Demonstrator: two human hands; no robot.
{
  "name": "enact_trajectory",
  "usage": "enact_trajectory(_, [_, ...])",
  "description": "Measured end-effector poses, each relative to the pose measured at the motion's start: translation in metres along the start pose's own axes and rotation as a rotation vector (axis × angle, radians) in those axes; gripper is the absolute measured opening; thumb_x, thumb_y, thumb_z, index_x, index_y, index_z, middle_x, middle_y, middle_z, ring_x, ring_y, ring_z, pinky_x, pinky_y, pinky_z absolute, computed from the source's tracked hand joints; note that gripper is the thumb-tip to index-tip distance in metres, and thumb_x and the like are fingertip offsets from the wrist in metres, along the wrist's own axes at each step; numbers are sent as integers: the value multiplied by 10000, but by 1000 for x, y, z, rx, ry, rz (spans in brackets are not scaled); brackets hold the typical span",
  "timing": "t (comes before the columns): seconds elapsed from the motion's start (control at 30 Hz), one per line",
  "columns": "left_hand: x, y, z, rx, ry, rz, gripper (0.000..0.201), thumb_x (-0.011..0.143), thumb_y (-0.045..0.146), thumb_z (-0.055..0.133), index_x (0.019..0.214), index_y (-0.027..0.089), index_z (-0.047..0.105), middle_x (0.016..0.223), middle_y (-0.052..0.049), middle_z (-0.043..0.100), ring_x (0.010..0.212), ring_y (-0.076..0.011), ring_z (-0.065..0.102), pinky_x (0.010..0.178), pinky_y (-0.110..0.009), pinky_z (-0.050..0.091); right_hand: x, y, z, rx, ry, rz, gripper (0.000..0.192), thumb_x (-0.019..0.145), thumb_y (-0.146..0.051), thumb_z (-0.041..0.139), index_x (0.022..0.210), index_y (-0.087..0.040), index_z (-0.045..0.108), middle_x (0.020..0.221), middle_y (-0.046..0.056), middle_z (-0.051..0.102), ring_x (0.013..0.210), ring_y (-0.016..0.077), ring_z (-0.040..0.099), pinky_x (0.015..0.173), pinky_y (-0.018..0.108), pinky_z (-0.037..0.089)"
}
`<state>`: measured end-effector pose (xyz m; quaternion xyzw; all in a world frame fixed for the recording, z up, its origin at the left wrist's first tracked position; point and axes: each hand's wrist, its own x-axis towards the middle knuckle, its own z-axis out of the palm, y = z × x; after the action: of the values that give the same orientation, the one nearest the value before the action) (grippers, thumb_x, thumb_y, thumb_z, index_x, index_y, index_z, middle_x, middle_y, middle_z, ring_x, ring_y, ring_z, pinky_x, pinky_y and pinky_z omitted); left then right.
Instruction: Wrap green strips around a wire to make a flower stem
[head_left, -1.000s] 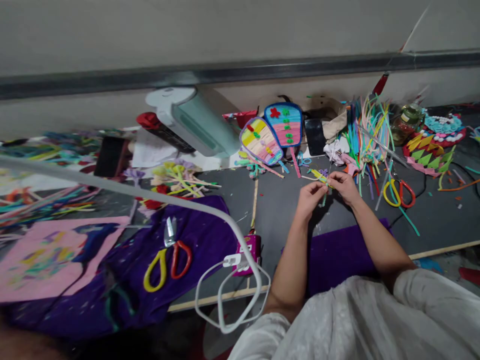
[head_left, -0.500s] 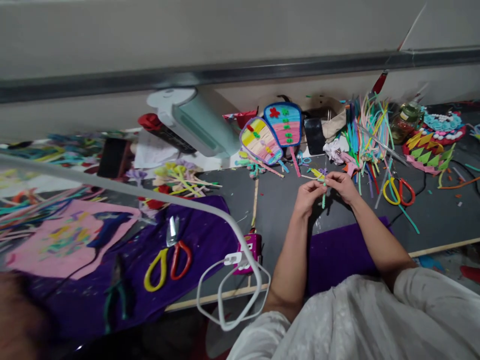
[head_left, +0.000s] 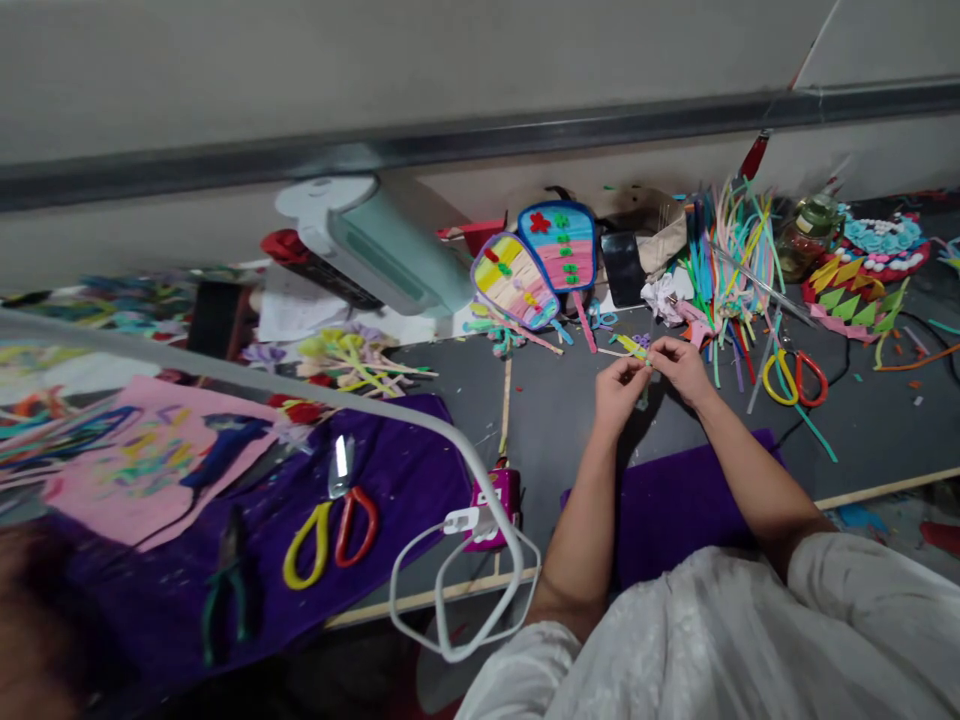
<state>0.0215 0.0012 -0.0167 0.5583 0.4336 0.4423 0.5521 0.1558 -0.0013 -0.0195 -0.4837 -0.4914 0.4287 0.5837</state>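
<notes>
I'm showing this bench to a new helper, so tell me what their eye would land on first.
At centre, the left hand and right hand pinch a small yellow-green piece between their fingertips above the dark table. Just behind stand two striped, paddle-shaped fans, with a heap of coloured strips to the right. On the purple cloth at left lie yellow-and-red scissors.

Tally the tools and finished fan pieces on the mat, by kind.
Scissors: 2, one on the purple cloth, one right of the hands
Pliers: 1
Paddle fans: 2, striped yellow and striped blue-pink
Total: 5
</notes>
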Motion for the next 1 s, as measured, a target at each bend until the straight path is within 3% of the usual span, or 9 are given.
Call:
enact_trajectory(0.1, [3, -2, -9, -249, -178, -187, 247, 703, 384, 720, 738, 145, 667, 622, -4, 568, 528, -83, 460, 552, -220, 396, -1, -4, -1, 143, -81, 67, 172, 709, -330, 686, 670, -182, 609, 623, -34, 544, 591, 99, 466, 623, 248, 391])
enact_trajectory(0.2, [3, -2, -16, -394, -272, -300, 319, 655, 397, 768, 809, 128, 693, 723, -43, 636, 595, -104, 549, 600, -240, 461, -3, -6, 0, 243, -135, 136, 198, 687, -350, 716, 675, -180, 616, 594, -37, 542, 552, 95, 462, 585, 243, 395])
enact_trajectory(0.33, [2, -3, -16, -488, -298, -354, 331, 587, 341, 823, 795, 126, 681, 707, -27, 635, 580, -98, 566, 611, -248, 481, -5, -6, 1, 291, -168, 169, 201, 685, -344, 727, 664, -176, 618, 593, -37, 551, 542, 86, 459, 578, 236, 388])
enact_trajectory(0.47, [3, -5, -12, -517, -243, -340, 311, 543, 294, 842, 708, 129, 636, 638, 7, 592, 546, -78, 535, 577, -220, 445, -5, -5, 1, 262, -168, 131, 190, 689, -336, 726, 680, -174, 628, 642, -29, 569, 608, 96, 487, 626, 240, 392])
enact_trajectory(0.67, [4, -5, -5, -333, -84, -115, 260, 587, 306, 800, 619, 143, 600, 607, 14, 572, 542, -75, 483, 576, -220, 383, -1, -4, 0, 134, -102, 62, 194, 703, -340, 699, 687, -168, 611, 654, -34, 547, 624, 90, 458, 643, 235, 377])
enact_trajectory(0.9, [-2, 0, 3, 368, 165, 357, 230, 778, 295, 621, 588, 170, 581, 601, -6, 514, 618, -122, 455, 638, -255, 348, 0, -1, 3, -141, -8, -30, 189, 738, -334, 628, 671, -169, 566, 618, -38, 496, 581, 89, 405, 569, 233, 331])
enact_trajectory(1.0, [-3, 0, 5, 432, 188, 380, 220, 784, 293, 618, 602, 172, 591, 619, -13, 528, 652, -129, 475, 666, -256, 355, -1, -1, 3, -196, 29, -73, 172, 747, -316, 616, 671, -171, 567, 633, -34, 497, 591, 91, 409, 575, 235, 335])
